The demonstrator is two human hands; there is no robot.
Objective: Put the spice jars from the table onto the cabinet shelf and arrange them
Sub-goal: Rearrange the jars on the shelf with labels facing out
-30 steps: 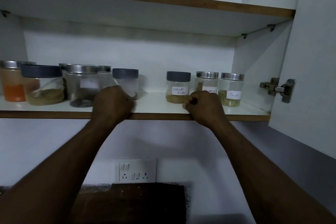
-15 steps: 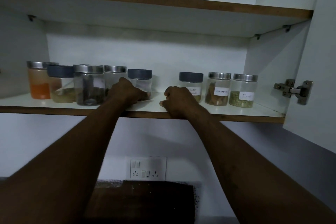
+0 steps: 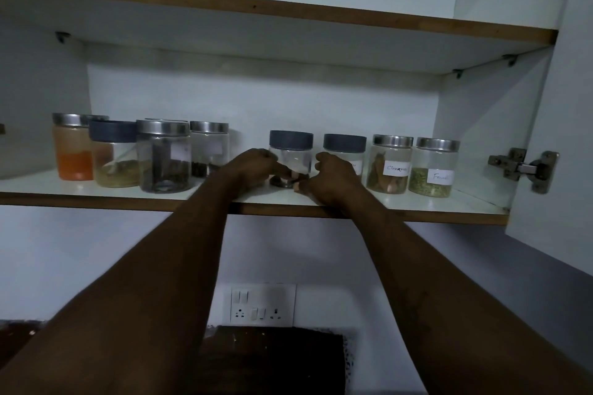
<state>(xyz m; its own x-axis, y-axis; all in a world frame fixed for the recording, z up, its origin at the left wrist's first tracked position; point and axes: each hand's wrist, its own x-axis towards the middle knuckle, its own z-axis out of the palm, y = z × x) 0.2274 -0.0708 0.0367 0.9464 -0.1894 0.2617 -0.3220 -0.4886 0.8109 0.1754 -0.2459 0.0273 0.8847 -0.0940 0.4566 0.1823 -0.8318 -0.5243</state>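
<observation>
One head-worn camera, looking forward and slightly up from below, close to the cabinet shelf [image 3: 417, 216], forearms reaching in from the bottom edge.

Arms: two, both bare along all of the visible length, no sleeves in view.
Left hand [image 3: 253, 167]: bare, no glove, no ring or band visible.
Right hand [image 3: 333, 179]: bare, no glove; light fingernails showed at the fingertips [image 3: 296, 186].
Wrists: no watch, bracelet or strap seen on either.
Forearms: long, widening toward the camera, lower ends cut off by the frame edge.
Lighting: dim, fine surface detail was hard to tell.
</observation>
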